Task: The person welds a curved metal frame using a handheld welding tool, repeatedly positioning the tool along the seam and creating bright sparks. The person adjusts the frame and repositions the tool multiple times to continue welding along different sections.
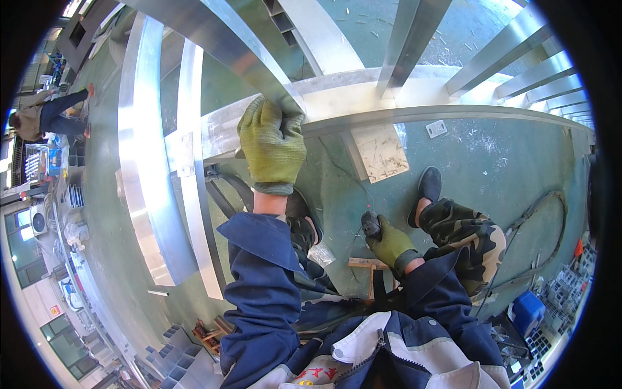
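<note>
My left hand (272,142), in a yellow-green work glove, has its fingers curled over the lower end of a shiny rectangular metal bar (227,39). That end meets a long horizontal metal rail (440,111) just beyond my knees. Lower and to the right, my right hand (394,245), gloved alike, is closed round a dark, blunt-ended hand tool (370,224). Its exact kind cannot be made out. It is held apart from the rail, above the floor between my legs.
More upright bars (414,39) stand along the rail to the right. Long metal profiles (146,162) lie at left. A wooden block (379,152) sits under the rail. A thick hose (551,214) loops at right, near a blue container (528,311). Another person (48,117) is far left.
</note>
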{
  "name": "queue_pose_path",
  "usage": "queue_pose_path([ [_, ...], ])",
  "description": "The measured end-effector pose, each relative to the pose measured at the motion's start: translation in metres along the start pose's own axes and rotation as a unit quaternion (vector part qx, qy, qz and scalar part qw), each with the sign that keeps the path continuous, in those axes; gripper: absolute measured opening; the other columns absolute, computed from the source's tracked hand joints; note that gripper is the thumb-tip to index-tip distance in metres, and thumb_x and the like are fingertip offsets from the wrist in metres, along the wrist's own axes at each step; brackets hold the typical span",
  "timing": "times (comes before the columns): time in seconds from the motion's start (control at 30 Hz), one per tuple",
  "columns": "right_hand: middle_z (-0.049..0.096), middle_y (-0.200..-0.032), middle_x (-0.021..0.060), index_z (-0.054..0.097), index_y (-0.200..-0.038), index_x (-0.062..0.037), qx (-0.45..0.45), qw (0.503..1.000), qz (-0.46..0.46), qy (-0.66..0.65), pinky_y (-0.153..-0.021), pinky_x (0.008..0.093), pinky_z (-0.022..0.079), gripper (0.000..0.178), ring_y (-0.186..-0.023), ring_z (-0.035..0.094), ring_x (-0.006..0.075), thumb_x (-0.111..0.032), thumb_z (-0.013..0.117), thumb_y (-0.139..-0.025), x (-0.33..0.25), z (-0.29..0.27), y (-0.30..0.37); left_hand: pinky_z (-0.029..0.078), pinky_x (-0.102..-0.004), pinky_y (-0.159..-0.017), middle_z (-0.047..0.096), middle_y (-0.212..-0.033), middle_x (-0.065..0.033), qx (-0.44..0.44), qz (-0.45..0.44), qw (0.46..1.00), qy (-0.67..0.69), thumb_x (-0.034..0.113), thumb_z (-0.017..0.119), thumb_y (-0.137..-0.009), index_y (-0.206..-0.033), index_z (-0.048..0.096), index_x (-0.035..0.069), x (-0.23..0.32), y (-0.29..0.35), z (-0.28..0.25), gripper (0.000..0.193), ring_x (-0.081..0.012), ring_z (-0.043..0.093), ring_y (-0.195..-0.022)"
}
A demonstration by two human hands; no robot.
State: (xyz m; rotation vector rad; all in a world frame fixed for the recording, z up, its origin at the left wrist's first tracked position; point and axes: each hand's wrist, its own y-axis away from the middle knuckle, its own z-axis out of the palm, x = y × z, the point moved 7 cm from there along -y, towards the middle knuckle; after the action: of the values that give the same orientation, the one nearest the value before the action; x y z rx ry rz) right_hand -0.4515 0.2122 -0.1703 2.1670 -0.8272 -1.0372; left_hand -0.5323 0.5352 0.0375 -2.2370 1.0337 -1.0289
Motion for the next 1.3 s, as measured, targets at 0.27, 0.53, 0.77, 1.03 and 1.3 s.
queue_pose_path([
  [0.27,0.075,-0.126,0.0350,0.047,-0.164,0.0034,0.004,1.000,-0.001,-0.001,-0.100,0.0588,0.057,0.078,-0.115,0.073,0.0538,-0.044,0.063,-0.103,0.005,0.003,-0.002,0.053,-0.0527,-0.085,0.071,-0.096,-0.0186,-0.023,-0.015,1.000,0.010,0.013,0.081,-0.095,-0.101,0.072,0.004,-0.004,0.000,0.004,0.015,-0.0462,0.068,-0.092],
  [0.53,0.075,-0.123,0.0356,0.049,-0.162,0.0020,0.001,1.000,-0.005,-0.005,-0.098,0.0601,0.056,0.075,-0.114,0.073,0.0544,-0.043,0.062,-0.104,0.001,0.001,0.000,0.053,-0.0525,-0.088,0.072,-0.100,-0.0182,-0.023,-0.015,1.000,-0.002,0.013,0.081,-0.095,-0.105,0.072,0.003,-0.007,0.004,0.006,0.016,-0.0460,0.068,-0.096],
  [0.77,0.075,-0.124,0.0346,0.049,-0.163,0.0001,-0.004,1.000,0.001,0.000,-0.100,0.0593,0.057,0.075,-0.114,0.073,0.0545,-0.043,0.063,-0.103,0.000,0.002,0.000,0.053,-0.0525,-0.089,0.073,-0.100,-0.0184,-0.015,0.001,0.999,-0.039,0.014,0.081,-0.096,-0.103,0.073,0.004,-0.004,0.004,0.004,0.015,-0.0457,0.068,-0.097],
  [1.03,0.075,-0.125,0.0350,0.051,-0.159,-0.0025,0.017,0.999,-0.008,-0.026,-0.099,0.0609,0.056,0.070,-0.115,0.072,0.0557,-0.041,0.066,-0.102,0.005,0.002,-0.003,0.056,-0.0495,-0.096,0.076,-0.109,-0.0203,-0.100,-0.042,0.994,0.020,0.015,0.081,-0.097,-0.109,0.074,0.001,-0.016,0.003,0.004,0.020,-0.0456,0.071,-0.105],
  [1.3,0.076,-0.123,0.0347,0.054,-0.156,-0.0029,-0.002,0.997,0.000,-0.072,-0.097,0.0606,0.056,0.069,-0.115,0.071,0.0553,-0.043,0.068,-0.101,0.006,0.005,-0.004,0.049,-0.0330,-0.120,0.074,-0.150,-0.0097,-0.056,-0.240,0.913,0.325,0.007,0.061,-0.115,-0.159,0.064,0.006,-0.033,0.006,-0.027,0.044,-0.0181,0.065,-0.140],
])
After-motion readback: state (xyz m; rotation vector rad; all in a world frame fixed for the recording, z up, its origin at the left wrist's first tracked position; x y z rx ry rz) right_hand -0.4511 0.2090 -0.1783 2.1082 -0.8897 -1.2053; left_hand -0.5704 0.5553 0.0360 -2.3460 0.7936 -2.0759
